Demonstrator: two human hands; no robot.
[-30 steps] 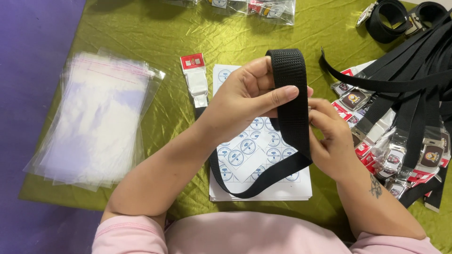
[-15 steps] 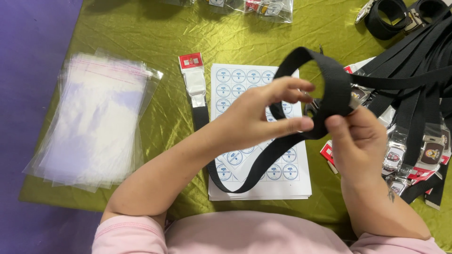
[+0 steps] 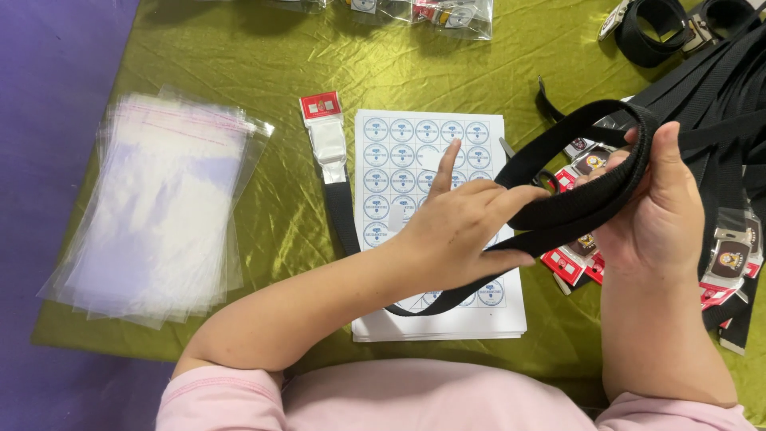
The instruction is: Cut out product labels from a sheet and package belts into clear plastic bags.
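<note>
A black webbing belt (image 3: pixel 576 209) is folded into a flat loop over the table. My right hand (image 3: pixel 656 209) grips the loop's right end, thumb across the top. My left hand (image 3: pixel 463 227) pinches the doubled strap at the loop's left end, index finger raised. The strap trails down and left across a white sheet of round stickers (image 3: pixel 423 144) to its silver buckle with a red-and-white tag (image 3: pixel 325 132), which lies on the green cloth.
A stack of clear plastic bags (image 3: pixel 159 203) lies at the left. A pile of black belts with tagged buckles (image 3: pixel 730 199) fills the right side. Bagged belts (image 3: pixel 451 12) sit at the far edge. Purple cloth (image 3: pixel 48 96) borders the green cloth.
The belt loop has been flattened and moved right. My right hand shifted right to hold its end, and my left hand slid along the strap.
</note>
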